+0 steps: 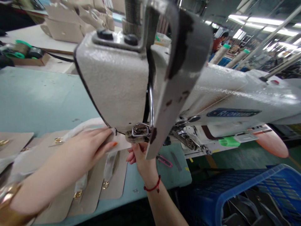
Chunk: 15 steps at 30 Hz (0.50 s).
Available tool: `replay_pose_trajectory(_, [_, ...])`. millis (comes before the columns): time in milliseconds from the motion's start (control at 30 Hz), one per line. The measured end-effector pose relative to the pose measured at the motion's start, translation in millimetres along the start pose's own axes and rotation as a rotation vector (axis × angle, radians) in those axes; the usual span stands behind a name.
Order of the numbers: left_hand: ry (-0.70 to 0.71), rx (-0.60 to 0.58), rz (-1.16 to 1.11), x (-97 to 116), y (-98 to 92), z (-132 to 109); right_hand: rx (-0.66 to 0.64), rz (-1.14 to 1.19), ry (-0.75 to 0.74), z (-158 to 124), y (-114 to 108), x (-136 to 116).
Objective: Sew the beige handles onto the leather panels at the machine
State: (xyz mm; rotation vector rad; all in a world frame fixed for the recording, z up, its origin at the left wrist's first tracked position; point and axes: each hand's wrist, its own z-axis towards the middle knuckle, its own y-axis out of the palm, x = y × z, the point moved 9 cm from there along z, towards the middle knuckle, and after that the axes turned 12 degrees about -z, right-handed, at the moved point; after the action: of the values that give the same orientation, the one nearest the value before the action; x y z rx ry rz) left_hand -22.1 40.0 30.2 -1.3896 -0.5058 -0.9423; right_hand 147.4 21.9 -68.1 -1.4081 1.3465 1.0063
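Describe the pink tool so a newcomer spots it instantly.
Start at the white sewing machine in the middle, then drop to the blue-green tabletop below. Just to the picture's right of the right hand lies the slim pink tool; that bright colour sets it apart from the dark patch beside it.

L hand (94,146) lies spread on pale piece (122,142) by sewing m/c head (113,78); R hand (144,158) at same piece's edge, grip unclear. Beige panels (116,191) w/ gold buckles (105,184) along tabletop (47,91) nr edge. Pink cutter (165,161) twd RH corner. Blue basket (219,201) below, past corner.
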Motion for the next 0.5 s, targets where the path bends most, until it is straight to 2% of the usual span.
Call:
replay_pose_trajectory(33, [0.087,0.024,0.083,10.6,2.1,-19.8,-0.008,0.009,-0.002,0.6,0.5,1.0])
replay_pose_trajectory(100, [0.212,0.128,0.029,22.9,8.6,-58.3,-0.022,0.017,-0.005,1.2,0.9,1.2])
replay_pose_trajectory(133, [0.174,0.134,-0.06,18.0,18.6,-71.0,-0.024,0.011,-0.007,1.0,0.4,0.0])
replay_pose_trajectory(200, [-0.099,0.079,-0.319,-10.4,50.5,-80.8,-0.025,-0.027,-0.012,-0.1,-1.4,-4.2])
replay_pose_trajectory(267, [-0.388,0.048,-0.661,-36.5,84.7,-77.6,-0.029,-0.068,-0.02,-1.6,-2.8,-9.7])
replay_pose_trajectory(333, [-0.538,0.028,-0.937,-45.6,107.5,-61.4,-0.031,-0.081,-0.032,-2.4,-3.4,-14.2])
replay_pose_trajectory(400, [-0.577,-0.024,-1.055,-43.7,116.0,-40.2,-0.025,-0.079,-0.038,-2.0,-3.6,-15.4])
replay_pose_trajectory(500, [-0.565,-0.069,-0.974,-40.2,109.2,-19.8,-0.008,-0.087,-0.045,-0.3,-3.7,-13.5])
